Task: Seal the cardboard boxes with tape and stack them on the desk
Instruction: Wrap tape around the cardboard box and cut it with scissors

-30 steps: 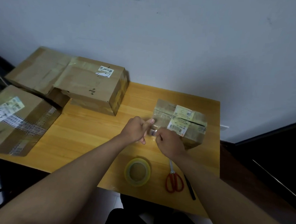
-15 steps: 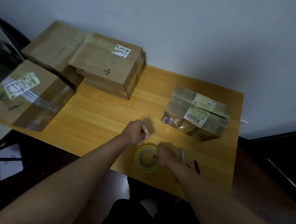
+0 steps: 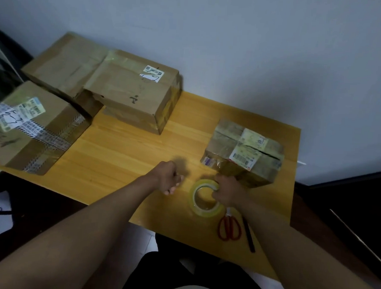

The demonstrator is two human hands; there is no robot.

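A small taped cardboard box (image 3: 243, 152) with white labels sits at the right of the wooden desk (image 3: 122, 156). Just in front of it lies a roll of clear yellowish tape (image 3: 205, 201), and my right hand (image 3: 225, 190) grips its right rim. My left hand (image 3: 168, 177) hovers as a closed fist to the left of the roll, holding nothing. A medium box (image 3: 132, 90) stands at the back, resting partly on a large flat box (image 3: 65, 67). Another large box (image 3: 29, 127) with striped tape sits at the left edge.
Red-handled scissors (image 3: 229, 228) and a black pen (image 3: 247, 234) lie near the desk's front right edge. A white wall stands behind the desk. Dark furniture borders the right side, and a dark object sits at the far left.
Both hands left the small box and drew back toward me. My right hand came down onto the tape roll and took hold of it; my left hand closed into a fist.
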